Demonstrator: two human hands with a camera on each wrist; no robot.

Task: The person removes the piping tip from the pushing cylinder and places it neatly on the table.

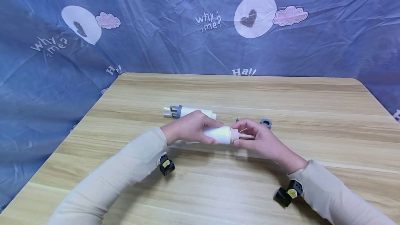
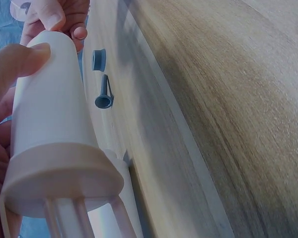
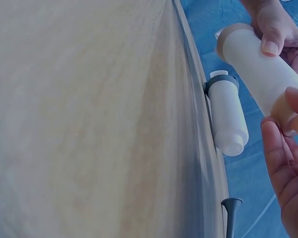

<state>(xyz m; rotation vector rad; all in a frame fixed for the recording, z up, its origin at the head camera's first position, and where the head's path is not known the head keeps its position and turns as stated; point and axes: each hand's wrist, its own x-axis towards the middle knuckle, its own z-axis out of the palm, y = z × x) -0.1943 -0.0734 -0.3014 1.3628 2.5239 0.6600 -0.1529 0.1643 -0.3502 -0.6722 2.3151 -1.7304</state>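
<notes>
My left hand [image 1: 194,127] grips a white cylindrical bottle [image 1: 221,134], held roughly level over the table. In the left wrist view, a beige collar [image 2: 62,173] with prongs sits on the bottle's near end. At the opposite end, the fingers and thumb of my right hand [image 1: 264,141] pinch a beige end piece [image 3: 282,110]. A thin beige stem [image 1: 247,136] sticks out from it toward the right palm. Whether the end piece is fully seated is hidden by the fingers.
Behind my left hand lies a similar white bottle [image 1: 197,111] with a grey pronged collar [image 1: 178,111]. A grey ring [image 1: 266,123] and a grey funnel-ended stem [image 2: 104,96] lie beyond my right hand. A blue printed cloth [image 1: 187,37] hangs behind the wooden table [image 1: 218,190].
</notes>
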